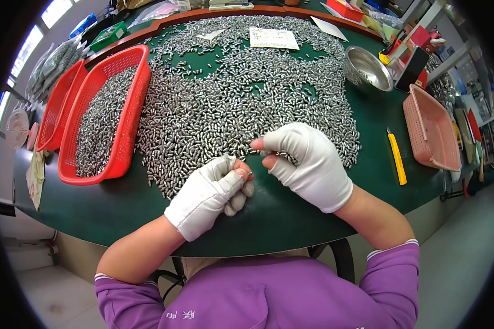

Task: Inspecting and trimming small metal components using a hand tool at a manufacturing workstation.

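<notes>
A broad spread of small, shiny, silvery metal pieces [219, 104] covers much of the green table. My left hand [214, 192], in a white glove with bare fingertips, is closed in a pinch at the near edge of the spread. A tiny metal glint shows at its fingertips; most of the piece is hidden. Just to its right, my right hand [307, 164] wears the same kind of glove. Its thumb and forefinger are apart over the near edge of the metal pieces, with no piece clearly held between them.
At left stands a red plastic basket [140, 104] part filled with metal pieces, beside another red basket [55, 118]. To the right are a steel bowl [368, 66], a yellow utility knife [397, 159] and a pink basket [431, 131]. Paper slips [273, 38] lie on the far pieces.
</notes>
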A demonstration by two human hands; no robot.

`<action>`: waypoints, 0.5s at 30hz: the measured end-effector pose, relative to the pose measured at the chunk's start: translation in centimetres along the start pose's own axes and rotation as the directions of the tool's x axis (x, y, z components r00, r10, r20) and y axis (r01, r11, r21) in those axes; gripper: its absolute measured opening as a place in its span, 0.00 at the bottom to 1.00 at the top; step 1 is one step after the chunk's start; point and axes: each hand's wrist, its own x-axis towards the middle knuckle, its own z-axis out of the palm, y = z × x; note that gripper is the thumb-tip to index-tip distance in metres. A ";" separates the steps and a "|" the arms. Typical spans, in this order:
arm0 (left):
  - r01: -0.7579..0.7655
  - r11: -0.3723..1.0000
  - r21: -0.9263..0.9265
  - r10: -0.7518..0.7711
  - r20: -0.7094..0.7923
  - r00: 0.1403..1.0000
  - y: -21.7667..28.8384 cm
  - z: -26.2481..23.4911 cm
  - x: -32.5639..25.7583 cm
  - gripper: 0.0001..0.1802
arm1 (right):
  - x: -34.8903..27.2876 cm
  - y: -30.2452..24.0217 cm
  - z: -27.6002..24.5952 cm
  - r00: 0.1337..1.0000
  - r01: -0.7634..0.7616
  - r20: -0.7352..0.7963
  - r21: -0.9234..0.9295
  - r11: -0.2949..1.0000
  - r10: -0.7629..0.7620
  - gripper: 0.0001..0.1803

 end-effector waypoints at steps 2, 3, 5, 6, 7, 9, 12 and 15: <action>0.013 0.999 -0.029 -0.012 0.007 1.000 0.1 0.1 0.0 0.13 | 0.4 0.1 0.0 0.985 0.173 -0.004 -0.044 0.984 -0.174 0.16; 0.027 0.998 -0.060 -0.026 0.013 1.000 0.1 0.1 0.0 0.13 | 0.4 0.2 0.0 0.985 0.173 -0.006 -0.046 0.984 -0.174 0.16; 0.036 0.996 -0.087 -0.034 0.024 0.999 0.0 0.0 0.0 0.12 | 0.6 0.3 -0.1 0.964 0.263 0.048 -0.043 0.964 -0.261 0.16; 0.046 0.992 -0.116 -0.042 0.034 0.999 0.0 -0.1 0.0 0.12 | 0.8 0.2 -0.1 0.950 0.312 0.021 -0.037 0.949 -0.311 0.15; 0.044 0.993 -0.114 -0.040 0.034 0.999 -0.2 -0.2 0.1 0.12 | 0.9 0.3 -0.1 0.949 0.314 0.020 -0.038 0.949 -0.313 0.15; 0.032 0.961 -0.276 -0.007 0.092 0.996 -0.6 -0.5 0.2 0.10 | 1.1 0.4 -0.1 0.921 0.382 0.089 -0.039 0.923 -0.378 0.15; 0.031 0.946 -0.324 0.011 0.128 0.992 -0.8 -0.7 0.3 0.09 | 1.1 0.5 -0.1 0.922 0.385 0.074 -0.063 0.921 -0.380 0.15; 0.050 0.930 -0.364 0.002 0.139 0.990 -0.5 -0.6 0.3 0.08 | 0.9 0.4 -0.2 0.934 0.358 0.049 -0.114 0.927 -0.354 0.14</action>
